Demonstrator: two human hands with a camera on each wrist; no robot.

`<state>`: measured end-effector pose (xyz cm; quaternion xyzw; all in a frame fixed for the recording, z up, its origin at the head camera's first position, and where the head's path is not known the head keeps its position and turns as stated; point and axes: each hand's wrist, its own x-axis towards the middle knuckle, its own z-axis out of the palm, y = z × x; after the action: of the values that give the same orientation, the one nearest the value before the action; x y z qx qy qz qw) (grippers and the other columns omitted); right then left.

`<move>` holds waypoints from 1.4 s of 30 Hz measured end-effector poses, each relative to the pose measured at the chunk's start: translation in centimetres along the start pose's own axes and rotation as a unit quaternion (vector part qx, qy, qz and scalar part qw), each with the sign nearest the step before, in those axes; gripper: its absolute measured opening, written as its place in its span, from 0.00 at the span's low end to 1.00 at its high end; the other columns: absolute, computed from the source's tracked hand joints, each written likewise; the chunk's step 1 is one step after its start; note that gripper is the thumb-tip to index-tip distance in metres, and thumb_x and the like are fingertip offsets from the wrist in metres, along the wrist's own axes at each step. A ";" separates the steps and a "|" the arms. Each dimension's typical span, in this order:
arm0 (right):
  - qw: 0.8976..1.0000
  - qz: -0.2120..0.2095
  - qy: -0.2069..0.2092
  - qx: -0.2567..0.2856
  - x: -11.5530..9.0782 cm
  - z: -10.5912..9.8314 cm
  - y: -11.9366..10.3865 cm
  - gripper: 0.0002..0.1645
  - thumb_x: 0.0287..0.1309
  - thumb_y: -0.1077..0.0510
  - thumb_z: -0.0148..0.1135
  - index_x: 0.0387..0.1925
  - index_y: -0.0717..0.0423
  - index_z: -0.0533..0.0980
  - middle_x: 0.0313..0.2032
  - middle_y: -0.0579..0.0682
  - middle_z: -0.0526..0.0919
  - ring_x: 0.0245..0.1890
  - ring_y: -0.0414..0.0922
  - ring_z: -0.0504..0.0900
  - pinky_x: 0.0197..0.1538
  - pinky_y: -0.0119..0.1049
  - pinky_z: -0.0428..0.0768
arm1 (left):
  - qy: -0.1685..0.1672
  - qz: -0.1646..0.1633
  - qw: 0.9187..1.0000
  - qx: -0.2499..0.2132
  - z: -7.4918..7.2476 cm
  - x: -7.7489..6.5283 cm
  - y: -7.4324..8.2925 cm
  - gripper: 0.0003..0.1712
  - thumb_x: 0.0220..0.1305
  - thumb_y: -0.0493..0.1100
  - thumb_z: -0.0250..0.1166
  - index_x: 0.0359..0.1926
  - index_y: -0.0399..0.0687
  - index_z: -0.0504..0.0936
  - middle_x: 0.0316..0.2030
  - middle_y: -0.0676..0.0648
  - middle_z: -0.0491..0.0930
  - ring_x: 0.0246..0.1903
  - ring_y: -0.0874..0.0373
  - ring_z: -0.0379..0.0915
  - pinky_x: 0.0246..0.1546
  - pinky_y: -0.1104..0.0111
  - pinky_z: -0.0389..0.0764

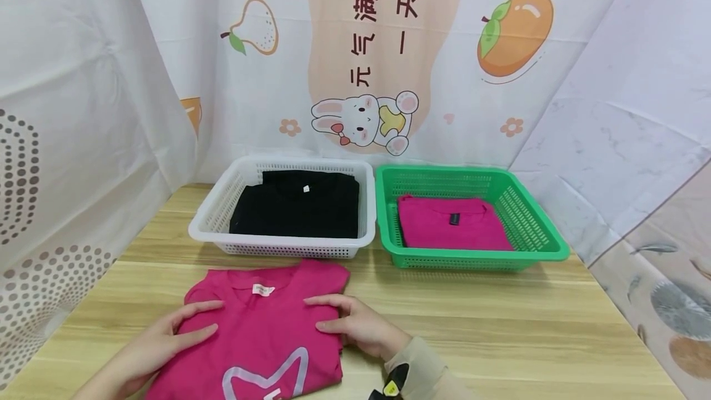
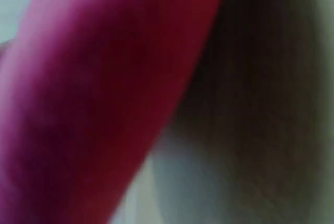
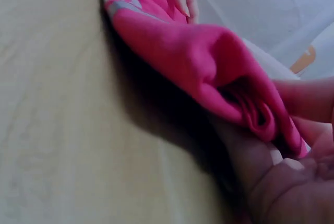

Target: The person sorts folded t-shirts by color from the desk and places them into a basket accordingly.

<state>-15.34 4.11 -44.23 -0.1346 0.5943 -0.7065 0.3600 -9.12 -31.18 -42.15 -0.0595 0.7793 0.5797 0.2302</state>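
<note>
A folded pink T-shirt (image 1: 266, 320) with a pale star print and a white neck label lies at the front left of the table, collar away from me. My left hand (image 1: 158, 344) grips its left side, two digits spread on top and the others hidden. At the opposite edge, my right hand (image 1: 358, 323) holds the shirt's side. In the right wrist view, the fingers of that hand (image 3: 287, 182) go above and below the folded layers of the T-shirt (image 3: 209, 67). Blurred pink cloth (image 2: 104, 93) fills much of the left wrist view.
Behind the T-shirt stands a white basket (image 1: 283, 242) with folded black clothing (image 1: 300, 208). To its right is a green basket (image 1: 472, 257) holding another folded pink garment (image 1: 452, 227). The wooden table (image 1: 500, 326) extends to the right; printed curtains (image 1: 250, 97) hang behind and at the sides.
</note>
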 end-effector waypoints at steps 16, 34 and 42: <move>0.999 -0.011 -0.035 -0.025 -2.1 -0.9 -3.9 0.28 0.58 0.68 0.64 0.62 0.60 0.76 0.49 0.57 0.85 0.40 0.43 0.87 0.38 0.35 0.86 | 0.004 0.041 0.999 0.022 -0.6 -2.2 3.4 0.25 0.69 0.45 0.63 0.66 0.59 0.76 0.64 0.36 0.68 0.46 0.57 0.81 0.43 0.59 0.86; 0.995 -0.073 -0.018 -0.064 -4.9 -1.4 -7.4 0.32 0.53 0.68 0.68 0.62 0.63 0.74 0.53 0.56 0.82 0.44 0.45 0.87 0.42 0.40 0.86 | 0.075 0.029 0.997 0.008 0.3 -4.0 6.6 0.37 0.66 0.47 0.66 0.72 0.75 0.63 0.57 0.53 0.76 0.46 0.59 0.83 0.43 0.60 0.86; 0.994 -0.073 0.013 -0.085 -6.0 -1.8 -8.4 0.36 0.53 0.65 0.70 0.65 0.57 0.73 0.53 0.58 0.81 0.46 0.48 0.86 0.44 0.41 0.86 | 0.129 0.026 0.991 0.023 1.4 -4.3 7.7 0.37 0.64 0.51 0.68 0.72 0.73 0.65 0.58 0.56 0.75 0.44 0.63 0.82 0.42 0.63 0.86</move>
<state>-15.16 9.70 -35.40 -0.1980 0.6454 -0.6796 0.2870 -7.66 -28.15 -33.84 -0.1080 0.8171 0.5546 0.1141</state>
